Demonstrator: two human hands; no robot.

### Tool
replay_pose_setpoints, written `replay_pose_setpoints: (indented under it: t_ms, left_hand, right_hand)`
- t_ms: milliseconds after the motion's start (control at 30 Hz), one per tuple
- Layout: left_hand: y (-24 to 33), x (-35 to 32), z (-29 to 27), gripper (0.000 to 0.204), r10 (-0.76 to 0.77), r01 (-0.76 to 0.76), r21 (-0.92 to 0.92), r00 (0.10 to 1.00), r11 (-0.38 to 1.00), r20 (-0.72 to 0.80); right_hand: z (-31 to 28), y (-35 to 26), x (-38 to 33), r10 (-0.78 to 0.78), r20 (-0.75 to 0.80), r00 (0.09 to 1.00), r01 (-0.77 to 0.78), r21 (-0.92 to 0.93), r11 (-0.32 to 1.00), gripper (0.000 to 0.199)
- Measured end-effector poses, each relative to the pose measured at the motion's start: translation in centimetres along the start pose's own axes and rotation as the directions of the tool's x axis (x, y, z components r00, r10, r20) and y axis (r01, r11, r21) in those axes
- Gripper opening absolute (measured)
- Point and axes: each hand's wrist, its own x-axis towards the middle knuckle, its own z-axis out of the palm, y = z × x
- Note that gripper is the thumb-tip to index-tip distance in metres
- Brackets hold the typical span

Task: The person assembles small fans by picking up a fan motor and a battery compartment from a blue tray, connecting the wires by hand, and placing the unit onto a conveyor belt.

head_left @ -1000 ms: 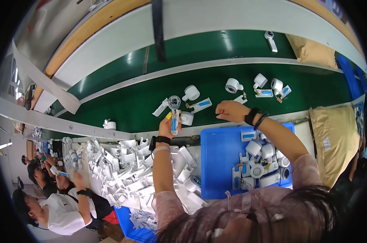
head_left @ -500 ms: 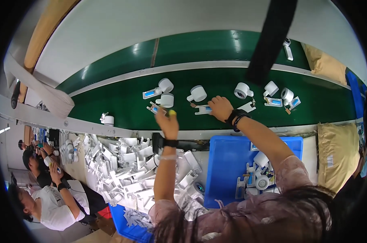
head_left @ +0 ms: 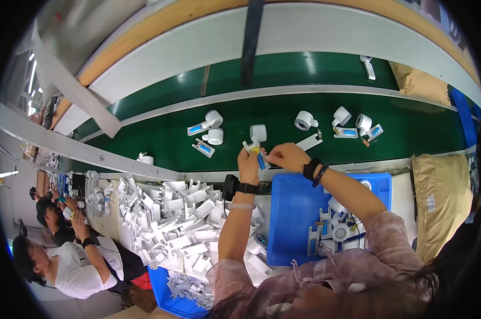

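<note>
Left hand [head_left: 249, 162]: raised over the near edge of the belt [head_left: 145, 143], fingers curled shut round a small white part [head_left: 255, 151] with a blue and yellow insert; black strap on the wrist.
Right hand [head_left: 286, 156]: just beside the left, fingertips pinched toward the same part; whether it grips or only touches it, I cannot tell. Black bands on the wrist.
Part: held between the two hands, above the belt's near rail, clear of the belt surface.
Belt: green, running left to right; carries white rolls [head_left: 304, 120] and flat white pieces with blue inserts [head_left: 203, 148], spaced apart.
Blue bin [head_left: 291, 212]: below the right forearm, holding rolls, fans and small white pieces at its right side.
White pile [head_left: 171, 218]: loose plastic brackets heaped to the left of the left forearm, some spilling toward a lower blue crate [head_left: 171, 303].
Tan sacks [head_left: 442, 207]: at the right, beside the bin.
Other people [head_left: 65, 255]: seated at the lower left, well apart.
Risk, drop: the part is small and held at the fingertips; a slip would likely send it onto the belt.
Risk, misfit: the insert may seat crooked if the hands press off-line.
Risk, snag: the left forearm passes close by the pile; a sweep could knock brackets loose.
</note>
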Motion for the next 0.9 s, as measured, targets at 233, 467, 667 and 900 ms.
replay_pose_setpoints:
  t_ms: [233,467,667,900]
  left_hand:
    - [7.4,-6.4,3.2,0.024,-0.190,0.179,0.063,0.922,0.982,0.337]
    - [13.1,-15.0,5.4,0.025,-0.155,0.155,0.048,0.812,0.987,0.562]
    - [14.1,-20.4,5.5,0.027,-0.238,0.210,0.144,0.546,0.967,0.803]
    - [12.5,-23.8,6.6,0.021,-0.250,-0.038,0.361,0.653,0.932,0.715]
  right_hand:
    - [-3.5,-1.2,-4.7,-0.227,-0.211,0.951,0.242,0.047,0.969,0.056]
    - [-6.0,-6.5,-10.4,-0.530,-0.166,0.831,0.554,0.178,0.813,0.030]
    - [-7.7,-10.4,-19.2,-0.356,-0.031,0.934,0.341,0.375,0.862,0.017]
    - [-6.9,-9.1,-28.1,-0.221,0.152,0.963,0.010,0.803,0.595,0.009]
